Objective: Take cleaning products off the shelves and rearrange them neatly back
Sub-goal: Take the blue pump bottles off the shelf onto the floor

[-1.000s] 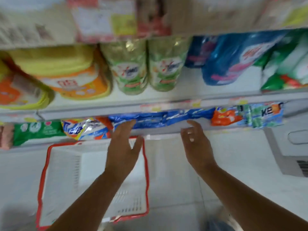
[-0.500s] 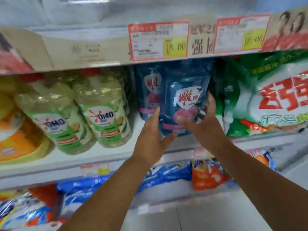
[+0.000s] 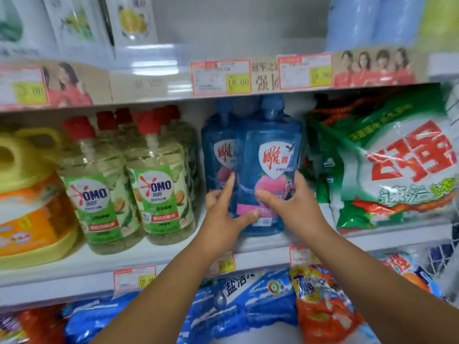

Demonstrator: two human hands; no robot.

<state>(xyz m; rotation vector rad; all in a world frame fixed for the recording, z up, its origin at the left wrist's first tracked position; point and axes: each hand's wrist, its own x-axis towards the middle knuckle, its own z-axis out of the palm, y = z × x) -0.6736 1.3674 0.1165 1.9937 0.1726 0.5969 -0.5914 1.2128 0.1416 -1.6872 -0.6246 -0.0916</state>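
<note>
Upright blue detergent bottle (image 3: 269,155) just ahead, between hands; right hand (image 3: 295,207) grasps lower side, left hand (image 3: 223,214) seemingly pinches opposite edge.

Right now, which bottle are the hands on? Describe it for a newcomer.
On the middle shelf, between the OMO bottles and the green-and-white powder bag, stand two blue bottles. The left hand and right hand grip the front bottle; its shield label shows whole, its twin's half hidden.

Centre: translucent blue bottle (image 3: 269,135), white shield label, red characters, pink peach. Left: yellowish OMO bottles (image 3: 159,194), red caps, green labels. Right: green-and-white bag (image 3: 397,175), red characters.
</note>
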